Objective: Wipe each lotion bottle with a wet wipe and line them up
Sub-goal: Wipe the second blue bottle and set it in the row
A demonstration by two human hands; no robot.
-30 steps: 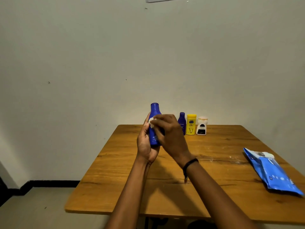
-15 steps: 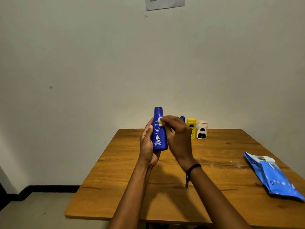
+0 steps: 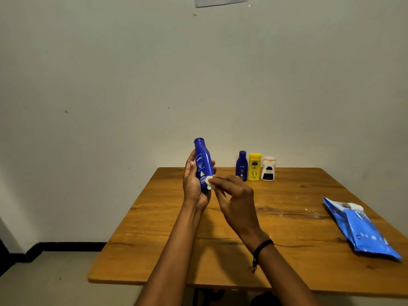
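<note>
Grips, with the left hand (image 3: 193, 186), a tall dark-blue plastic lotion bottle (image 3: 202, 159), fingers curled round its lower body from behind, so the left grip is closed on it. Holds it nearly upright, cap up and leaning slightly left, label toward the camera, raised clear of the brown wooden table (image 3: 287, 250) near its far left corner.

Pinches, with the right hand (image 3: 236, 200), a small folded white wet wipe (image 3: 209, 183) at the fingertips, so the right grip is closed on the wipe. Presses the wipe against the bottle's lower right side, beside the bottom of the label. Wears a thin black wristband (image 3: 261, 247) on the right wrist.

Lined up upright along the table's far edge by the wall, just beside one another, left to right: small dark-blue plastic bottle (image 3: 242, 165), yellow plastic bottle (image 3: 254, 167), squat white bottle with a dark label (image 3: 268, 170).

Lying flat near the table's right edge, well apart from that row: blue plastic wipe pack with a white flap (image 3: 362, 230).
</note>
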